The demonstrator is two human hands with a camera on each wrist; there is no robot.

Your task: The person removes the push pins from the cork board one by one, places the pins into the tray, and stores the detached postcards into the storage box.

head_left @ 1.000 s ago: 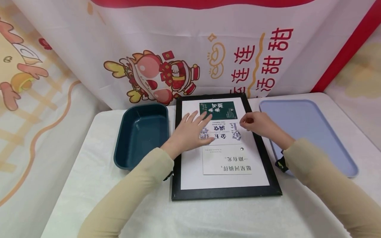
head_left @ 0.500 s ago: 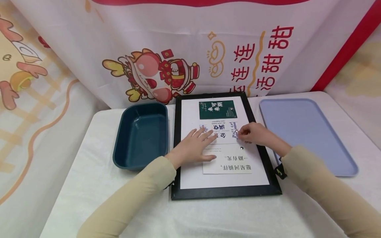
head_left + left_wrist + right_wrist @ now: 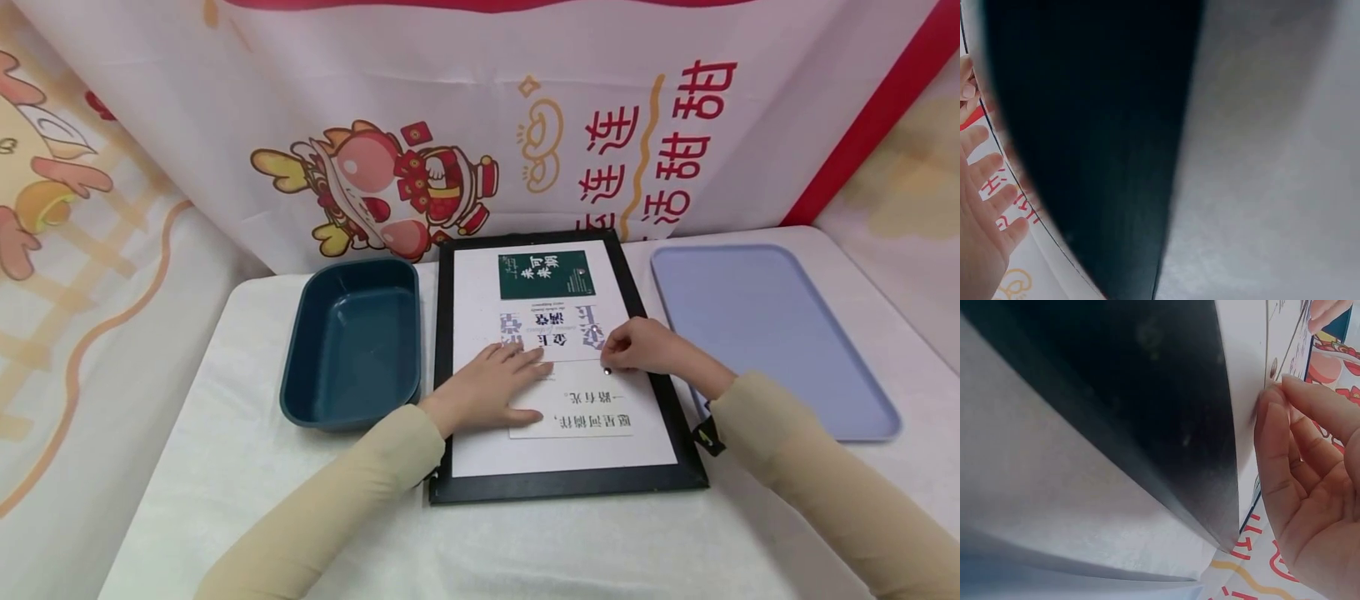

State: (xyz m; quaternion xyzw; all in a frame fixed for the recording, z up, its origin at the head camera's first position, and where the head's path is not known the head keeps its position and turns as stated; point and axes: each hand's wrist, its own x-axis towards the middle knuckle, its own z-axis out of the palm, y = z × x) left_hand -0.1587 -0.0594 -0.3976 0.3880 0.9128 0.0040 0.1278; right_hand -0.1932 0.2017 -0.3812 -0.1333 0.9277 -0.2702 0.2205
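Observation:
A white board in a black frame [image 3: 570, 482] lies flat on the table, with three cards in a column. The green card [image 3: 547, 275] is at the far end, a white card with blue print [image 3: 555, 323] in the middle, and a white card with dark print [image 3: 592, 412] nearest. My left hand [image 3: 487, 387] rests, fingers spread, across the two white cards. My right hand [image 3: 637, 346] is at their right edges, thumb and index fingertips [image 3: 1271, 403] together beside a small round silver stud [image 3: 1274, 367]. I cannot tell whether anything sits between them. Another stud [image 3: 596, 330] shows on the middle card.
To the left stands a deep teal bin [image 3: 352, 358]. A flat pale blue tray [image 3: 772, 333] lies on the right. A white cloth covers the table [image 3: 360, 508], and a printed curtain [image 3: 480, 75] hangs close behind the board.
Both hands have shifted nearer the body. The left hand has come down from beside the green card onto the white cards; the right has slid along the card edges to the lower stud.

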